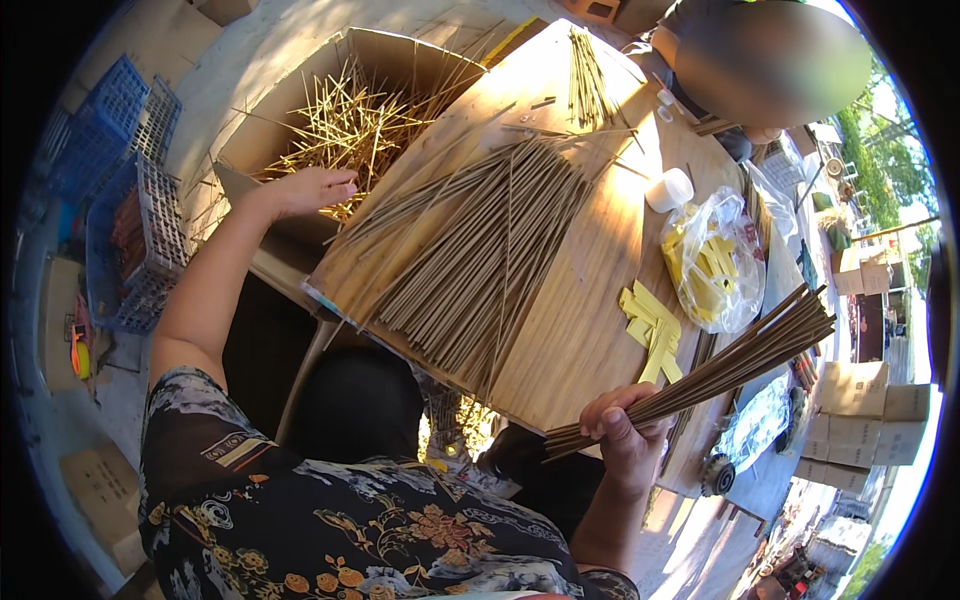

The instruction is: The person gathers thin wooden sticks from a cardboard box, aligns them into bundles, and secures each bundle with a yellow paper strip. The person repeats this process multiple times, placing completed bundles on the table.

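Note:
My right hand (628, 425) is wrapped round a bundle of thin brown sticks (730, 350) that look like incense sticks. It holds them slanting up to the right over the table's near right part. To the left, my left hand (310, 190) reaches over the near side of a cardboard box (255, 145). Its fingers are stretched out, and I see nothing held in them. Inside the box lies a tangled heap of thin, pale yellowish sticks (350, 130). A wide, fanned pile of brown sticks (480, 260) covers the wooden table (560, 340) between my hands.
Yellow paper strips (652, 325) lie beside a clear plastic bag (715, 265) of more strips. A white round container (670, 190) stands behind. Across the table sits another person (690, 50) near a smaller stick pile (590, 80). Blue crates (140, 240) stand at far left.

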Demonstrator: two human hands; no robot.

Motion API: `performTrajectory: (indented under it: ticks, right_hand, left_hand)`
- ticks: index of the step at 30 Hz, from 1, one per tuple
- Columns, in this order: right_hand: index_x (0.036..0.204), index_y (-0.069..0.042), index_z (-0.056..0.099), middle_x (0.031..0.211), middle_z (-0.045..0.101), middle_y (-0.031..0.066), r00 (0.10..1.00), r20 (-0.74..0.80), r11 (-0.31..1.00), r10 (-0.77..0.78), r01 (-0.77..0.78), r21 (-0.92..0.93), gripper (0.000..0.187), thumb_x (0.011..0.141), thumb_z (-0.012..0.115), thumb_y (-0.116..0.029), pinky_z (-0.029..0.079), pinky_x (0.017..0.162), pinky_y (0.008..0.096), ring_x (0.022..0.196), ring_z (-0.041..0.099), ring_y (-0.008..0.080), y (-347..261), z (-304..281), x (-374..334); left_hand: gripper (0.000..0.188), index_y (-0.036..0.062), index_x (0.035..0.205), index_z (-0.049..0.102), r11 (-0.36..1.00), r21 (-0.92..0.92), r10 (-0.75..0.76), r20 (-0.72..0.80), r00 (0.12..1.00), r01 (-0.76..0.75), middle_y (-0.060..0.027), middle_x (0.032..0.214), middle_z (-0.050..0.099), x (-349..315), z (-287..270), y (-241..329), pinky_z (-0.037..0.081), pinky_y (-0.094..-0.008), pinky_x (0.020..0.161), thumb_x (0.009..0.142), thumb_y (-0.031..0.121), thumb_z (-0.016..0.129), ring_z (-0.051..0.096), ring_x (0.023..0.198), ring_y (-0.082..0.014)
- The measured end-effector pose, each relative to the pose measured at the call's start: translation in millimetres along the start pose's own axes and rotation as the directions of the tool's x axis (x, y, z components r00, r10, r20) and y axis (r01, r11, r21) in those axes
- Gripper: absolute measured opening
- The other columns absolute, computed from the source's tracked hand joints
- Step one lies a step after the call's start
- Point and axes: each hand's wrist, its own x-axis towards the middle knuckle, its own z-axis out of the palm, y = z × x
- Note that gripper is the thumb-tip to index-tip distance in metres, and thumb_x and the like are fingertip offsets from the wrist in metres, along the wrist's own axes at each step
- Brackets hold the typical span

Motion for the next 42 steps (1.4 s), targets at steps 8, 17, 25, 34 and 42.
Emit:
performTrajectory:
  ticks: [8, 17, 25, 34, 42]
  right_hand:
    - [0.081, -0.003, 0.049, 0.068, 0.055, 0.0094, 0.988, 0.018, 0.988, -0.153, 0.153, -0.028, 0.015, 0.078, 0.063, -0.007, 0.044, 0.057, 0.0257, 0.062, 0.053, 0.0145, -1, 1, 11]
    - [0.080, -0.003, 0.049, 0.074, 0.057, 0.0070, 0.973, 0.038, 0.972, -0.227, 0.228, -0.052, 0.015, 0.078, 0.064, -0.005, 0.045, 0.061, 0.0244, 0.067, 0.053, 0.0123, 4, -7, 5]
    - [0.082, -0.003, 0.053, 0.069, 0.056, 0.0021, 0.995, 0.048, 0.982, -0.088, 0.095, -0.161, 0.013, 0.083, 0.060, -0.013, 0.044, 0.059, 0.0216, 0.064, 0.054, 0.0089, 19, -18, 13]
    - [0.077, -0.004, 0.050, 0.061, 0.050, -0.0002, 0.951, 0.294, 0.991, 0.097, -0.118, 0.057, 0.022, 0.083, 0.061, -0.022, 0.043, 0.050, 0.0220, 0.054, 0.050, 0.0085, 3, -7, -4]
    - [0.080, -0.005, 0.051, 0.060, 0.050, 0.0004, 0.750, 0.635, 0.806, 0.186, -0.486, 0.338, 0.014, 0.082, 0.061, -0.014, 0.043, 0.050, 0.0230, 0.051, 0.050, 0.0097, 5, -2, -41]
  left_hand:
    - [0.041, 0.0008, 0.115, 0.051, 0.995, 0.039, -0.094, 0.198, 0.976, 0.087, -0.0152, 0.105, 0.060, 20, 30, 2, 0.043, -0.0332, 0.084, 0.090, 0.030, 0.039, 0.058, 0.092, -0.0232]
    - [0.038, -0.0030, 0.115, 0.051, 0.958, -0.260, -0.162, -0.147, 0.976, 0.120, -0.0086, 0.102, 0.061, 40, 36, -16, 0.044, -0.0278, 0.075, 0.086, 0.021, 0.051, 0.055, 0.086, -0.0123]
    - [0.033, -0.0009, 0.115, 0.051, 0.887, -0.394, -0.098, -0.671, 0.735, -0.242, -0.0129, 0.110, 0.058, -34, -5, 76, 0.041, -0.0257, 0.086, 0.087, 0.016, 0.051, 0.054, 0.101, -0.0165]
    - [0.052, -0.0029, 0.124, 0.039, 0.564, -0.477, 0.391, -0.566, 0.726, -0.675, -0.0153, 0.111, 0.055, -105, 56, 305, 0.038, -0.0333, 0.094, 0.085, 0.026, 0.057, 0.051, 0.107, -0.0218]
    - [0.017, 0.0076, 0.089, 0.053, -0.193, -0.969, 0.382, -0.221, 0.898, -0.156, -0.0022, 0.066, 0.052, -86, 106, 369, 0.046, -0.0254, 0.050, 0.083, 0.022, 0.060, 0.054, 0.055, -0.0139]
